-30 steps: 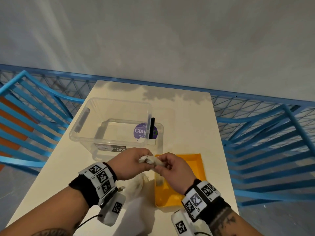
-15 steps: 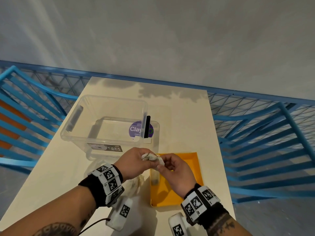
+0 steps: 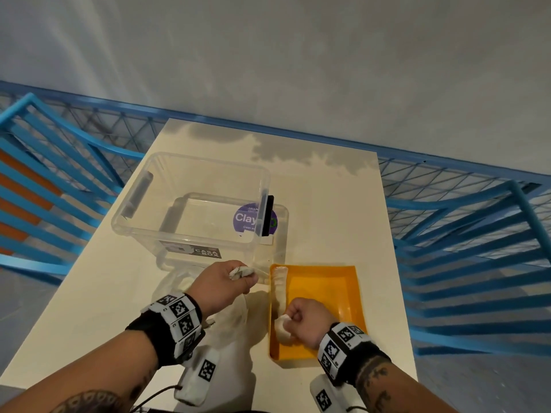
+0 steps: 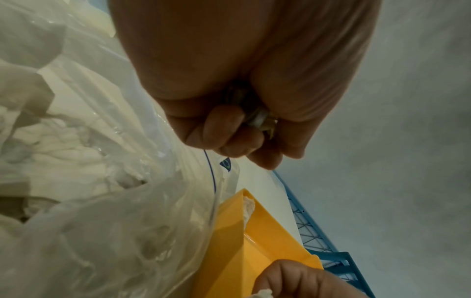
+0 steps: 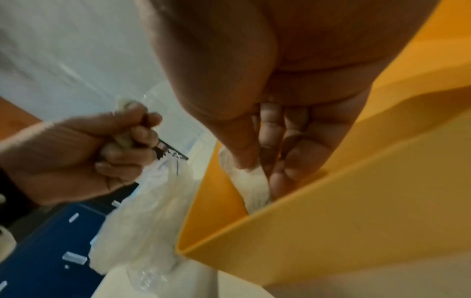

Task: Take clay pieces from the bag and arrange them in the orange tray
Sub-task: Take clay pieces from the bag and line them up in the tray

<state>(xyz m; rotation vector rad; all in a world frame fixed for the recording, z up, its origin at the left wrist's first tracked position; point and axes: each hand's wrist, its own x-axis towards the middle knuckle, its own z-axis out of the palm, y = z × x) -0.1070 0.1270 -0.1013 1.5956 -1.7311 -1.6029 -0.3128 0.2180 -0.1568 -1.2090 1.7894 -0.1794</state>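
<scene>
The orange tray (image 3: 334, 296) lies on the table at the right, with white clay pieces (image 3: 279, 284) lined along its left wall. My right hand (image 3: 293, 321) is low at the tray's near left corner and pinches a white clay piece (image 5: 251, 185) between thumb and fingers. My left hand (image 3: 238, 277) hovers left of the tray's far corner, its fingers curled round a lump of clay (image 3: 239, 272). The clear plastic bag (image 4: 102, 221) with more white clay (image 4: 58, 145) lies between my arms, left of the tray (image 4: 257, 242).
A clear plastic box (image 3: 190, 204) with a purple "Clay" label (image 3: 253, 219) stands on the cream table (image 3: 328, 204) behind my hands. Blue railings (image 3: 465, 234) run along both sides and the far edge. A grey wall rises behind.
My hands held one clay lump together above the tray's left edge; now they are apart. The right hand has dropped to the tray's near left corner with a piece, the left keeps the rest.
</scene>
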